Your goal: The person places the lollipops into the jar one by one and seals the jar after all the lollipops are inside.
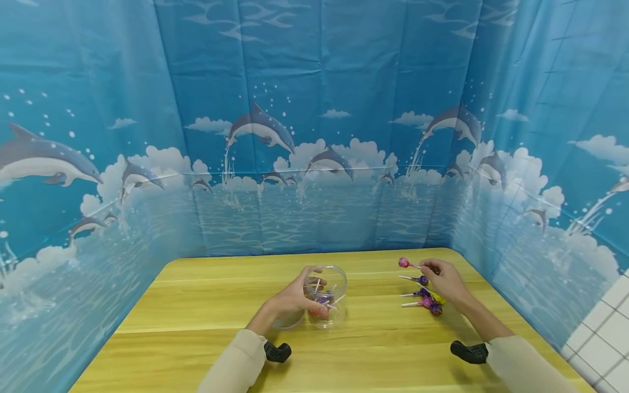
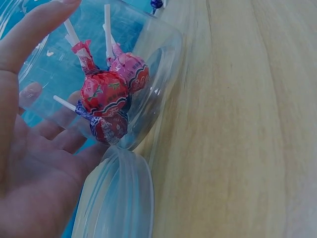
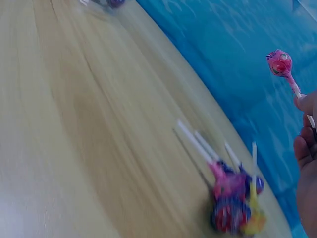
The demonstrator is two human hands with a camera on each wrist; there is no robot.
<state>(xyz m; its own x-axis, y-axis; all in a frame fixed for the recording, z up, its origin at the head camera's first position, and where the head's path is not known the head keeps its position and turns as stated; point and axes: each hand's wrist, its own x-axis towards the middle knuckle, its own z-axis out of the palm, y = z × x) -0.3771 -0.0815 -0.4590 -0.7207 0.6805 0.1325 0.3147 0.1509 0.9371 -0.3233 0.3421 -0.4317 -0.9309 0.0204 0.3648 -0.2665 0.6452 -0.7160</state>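
My left hand [image 1: 295, 297] is wrapped round a clear plastic jar [image 1: 338, 275], fingers on its far side and thumb on the near side. Inside the jar lie several wrapped lollipops [image 2: 105, 94], red, pink and purple, their white sticks pointing up. Above the right part of the table, my right hand [image 1: 446, 279] pinches the white stick of a pink lollipop [image 3: 280, 63], its wrapped head pointing left in the head view. Below that hand, a loose group of lollipops [image 1: 426, 301] in purple, pink and yellow wrappers rests on the wood, most sticks to the left.
A round clear lid [image 2: 121, 198] lies beside the jar, partly behind my left wrist. The wooden table [image 1: 211, 297] is bounded at the back and sides by a blue dolphin-print curtain [image 1: 314, 218]. White tiles [image 1: 597, 333] show at the lower right.
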